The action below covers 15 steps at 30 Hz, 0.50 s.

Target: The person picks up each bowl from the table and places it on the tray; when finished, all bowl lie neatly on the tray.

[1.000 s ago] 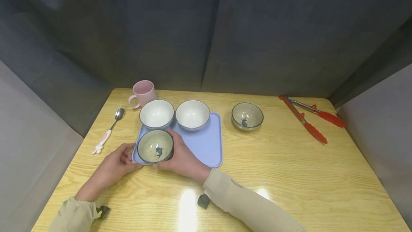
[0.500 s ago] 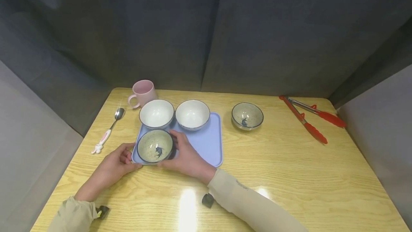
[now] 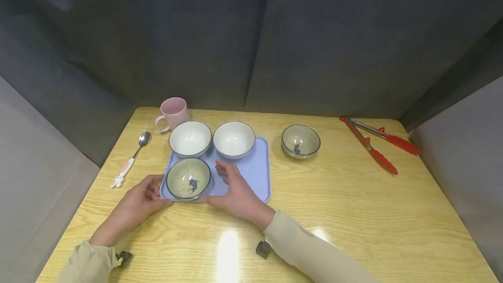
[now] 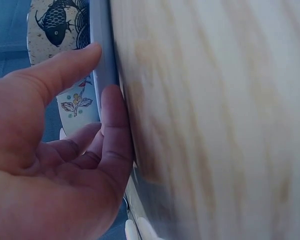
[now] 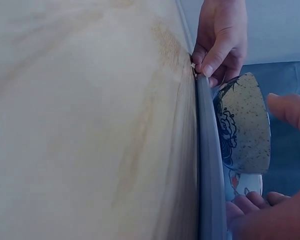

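A speckled beige bowl (image 3: 188, 178) with a dark fish drawing stands upright on the front left of a light-blue tray (image 3: 255, 171). My right hand (image 3: 239, 193) is spread beside it on the right, thumb toward the front, holding nothing. In the right wrist view a gap shows between that bowl's wall (image 5: 246, 125) and my thumb (image 5: 290, 110). My left hand (image 3: 137, 202) grips the tray's front left corner, thumb (image 4: 65, 72) at the rim and fingers at the side. Behind the speckled bowl sit two white bowls, the left (image 3: 190, 138) and the right (image 3: 234, 139).
A second speckled bowl (image 3: 301, 141) stands on the wooden table (image 3: 334, 213), right of the tray. A pink mug (image 3: 174, 112) is at the back left, near a spoon (image 3: 127, 166) with a rabbit handle. Red-handled tongs (image 3: 369, 143) lie spread at the far right. Dark curtains close off the back.
My right hand has let go of the speckled bowl and moved right, its fingers spreading. The bowl stays in place, and my left hand keeps its hold on the tray corner.
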Each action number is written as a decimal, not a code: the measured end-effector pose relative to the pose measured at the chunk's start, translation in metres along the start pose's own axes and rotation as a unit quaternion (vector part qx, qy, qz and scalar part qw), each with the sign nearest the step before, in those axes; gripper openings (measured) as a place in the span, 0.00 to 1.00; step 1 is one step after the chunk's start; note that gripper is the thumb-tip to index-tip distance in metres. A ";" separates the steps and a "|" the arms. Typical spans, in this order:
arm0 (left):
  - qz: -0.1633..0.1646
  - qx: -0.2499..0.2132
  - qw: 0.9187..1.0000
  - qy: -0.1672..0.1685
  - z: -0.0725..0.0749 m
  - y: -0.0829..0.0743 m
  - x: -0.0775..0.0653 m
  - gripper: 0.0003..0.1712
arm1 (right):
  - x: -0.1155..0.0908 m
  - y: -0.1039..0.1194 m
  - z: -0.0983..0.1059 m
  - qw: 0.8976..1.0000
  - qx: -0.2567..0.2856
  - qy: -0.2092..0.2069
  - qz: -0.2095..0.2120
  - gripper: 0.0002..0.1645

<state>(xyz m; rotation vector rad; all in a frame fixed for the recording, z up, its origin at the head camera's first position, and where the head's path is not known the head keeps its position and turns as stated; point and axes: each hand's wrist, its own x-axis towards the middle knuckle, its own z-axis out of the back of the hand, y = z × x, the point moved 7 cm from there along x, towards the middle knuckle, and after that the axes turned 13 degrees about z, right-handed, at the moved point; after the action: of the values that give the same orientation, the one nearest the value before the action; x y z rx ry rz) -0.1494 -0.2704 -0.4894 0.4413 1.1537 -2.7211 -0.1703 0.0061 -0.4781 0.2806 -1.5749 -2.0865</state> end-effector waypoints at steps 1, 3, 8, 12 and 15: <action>0.000 0.001 1.000 0.000 0.000 0.000 0.000 0.48 | -0.002 0.000 0.001 1.000 0.000 -0.001 0.000 0.66; 0.000 0.001 1.000 0.000 0.000 0.001 -0.001 0.48 | -0.005 0.002 0.003 1.000 -0.003 -0.005 0.008 0.66; -0.004 0.005 1.000 -0.002 -0.001 0.002 -0.001 0.48 | -0.013 0.008 0.011 0.999 -0.017 -0.018 0.029 0.65; -0.008 0.005 1.000 -0.003 0.000 0.002 0.001 0.48 | -0.017 0.012 0.020 0.998 -0.018 -0.035 0.038 0.64; -0.008 0.007 1.000 -0.003 0.000 0.002 0.002 0.48 | -0.021 0.015 0.029 0.998 -0.017 -0.045 0.040 0.63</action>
<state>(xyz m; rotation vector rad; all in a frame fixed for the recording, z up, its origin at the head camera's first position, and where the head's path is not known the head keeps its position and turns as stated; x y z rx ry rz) -0.1506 -0.2716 -0.4914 0.4272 1.1439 -2.7437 -0.1618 0.0374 -0.4581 0.1110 -1.5733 -2.0893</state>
